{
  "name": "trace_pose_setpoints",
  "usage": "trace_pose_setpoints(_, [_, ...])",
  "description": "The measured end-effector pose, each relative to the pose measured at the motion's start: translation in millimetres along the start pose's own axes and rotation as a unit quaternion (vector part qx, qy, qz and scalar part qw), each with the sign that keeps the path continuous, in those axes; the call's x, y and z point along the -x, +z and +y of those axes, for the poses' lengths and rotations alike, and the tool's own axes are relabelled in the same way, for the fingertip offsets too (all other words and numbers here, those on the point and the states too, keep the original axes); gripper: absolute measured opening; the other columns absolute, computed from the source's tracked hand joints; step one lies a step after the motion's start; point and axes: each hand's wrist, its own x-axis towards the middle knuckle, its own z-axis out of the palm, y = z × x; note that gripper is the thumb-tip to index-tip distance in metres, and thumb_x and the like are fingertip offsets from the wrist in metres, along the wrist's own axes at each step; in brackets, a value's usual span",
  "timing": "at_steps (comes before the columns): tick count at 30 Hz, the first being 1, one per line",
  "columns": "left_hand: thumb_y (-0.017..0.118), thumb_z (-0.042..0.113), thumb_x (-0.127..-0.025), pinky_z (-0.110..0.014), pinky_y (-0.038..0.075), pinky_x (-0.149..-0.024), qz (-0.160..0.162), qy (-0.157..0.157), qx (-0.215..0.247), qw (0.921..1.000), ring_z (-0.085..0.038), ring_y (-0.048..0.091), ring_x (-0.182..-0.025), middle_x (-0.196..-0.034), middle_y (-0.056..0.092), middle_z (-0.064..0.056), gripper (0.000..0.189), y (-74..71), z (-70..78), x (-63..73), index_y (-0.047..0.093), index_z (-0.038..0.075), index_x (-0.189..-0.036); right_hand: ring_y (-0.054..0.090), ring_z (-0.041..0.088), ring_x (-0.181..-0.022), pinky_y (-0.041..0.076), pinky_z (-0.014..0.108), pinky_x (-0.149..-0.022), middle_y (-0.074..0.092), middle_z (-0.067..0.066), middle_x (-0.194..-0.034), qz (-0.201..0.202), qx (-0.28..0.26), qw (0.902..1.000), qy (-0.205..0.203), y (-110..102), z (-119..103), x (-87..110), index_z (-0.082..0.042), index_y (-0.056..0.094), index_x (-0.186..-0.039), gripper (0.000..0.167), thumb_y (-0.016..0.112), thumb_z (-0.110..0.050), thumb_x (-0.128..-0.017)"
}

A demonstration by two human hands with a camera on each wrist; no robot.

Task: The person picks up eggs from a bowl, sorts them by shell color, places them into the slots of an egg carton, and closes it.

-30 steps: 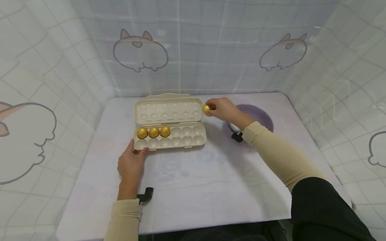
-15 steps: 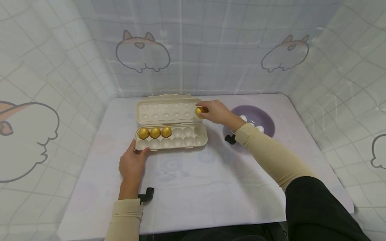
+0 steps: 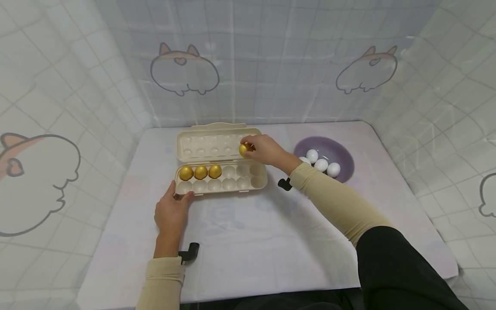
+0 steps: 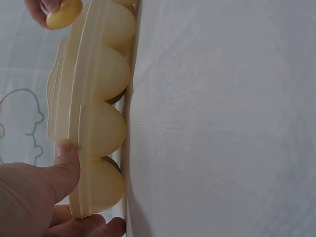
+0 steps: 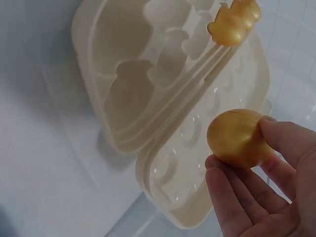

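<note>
Left grip (image 3: pixel 172 213) in a pinch, right grip (image 3: pixel 266 150) likewise, farther forward.

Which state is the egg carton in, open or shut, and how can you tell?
The egg carton is open: its lid lies back behind the uncovered cups, three of which hold golden eggs.

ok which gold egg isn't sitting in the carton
The gold egg held by the right hand, above the carton; the other three gold eggs sit side by side in it.

This looks like a small curtained booth, where grid-printed sheets (image 3: pixel 267 56) (complete with cartoon animals (image 3: pixel 184 73)) flank a white-covered table (image 3: pixel 248 245).
</note>
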Motion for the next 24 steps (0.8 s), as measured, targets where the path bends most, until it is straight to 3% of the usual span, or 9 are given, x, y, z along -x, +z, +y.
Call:
trace_pose_setpoints(17, [0.078,0.042,-0.096,-0.064,0.045,-0.112,-0.001,0.001,0.002,1.0,-0.044,0.054,-0.144,-0.148,0.062,-0.018,0.086,-1.0,1.1,0.2,0.034,0.021,-0.166,0.071,0.015,-0.107,0.058,0.033,-0.094,0.078,-0.001,-0.116,-0.02,0.021,0.9995,-0.016,35,-17,-18.5,-0.017,0.069,-0.132,0.035,0.075,-0.028,-0.099])
trace_pose_setpoints(24, [0.078,0.042,-0.096,-0.064,0.047,-0.11,0.004,0.002,0.001,1.0,-0.044,0.055,-0.142,-0.146,0.064,-0.019,0.085,-1.2,-0.2,1.8,0.035,0.02,-0.166,0.066,0.015,-0.099,0.056,0.031,-0.089,0.074,-0.001,-0.11,-0.027,0.026,0.9991,-0.021,53,-25,-22.1,-0.017,0.068,-0.129,0.031,0.074,-0.029,-0.101])
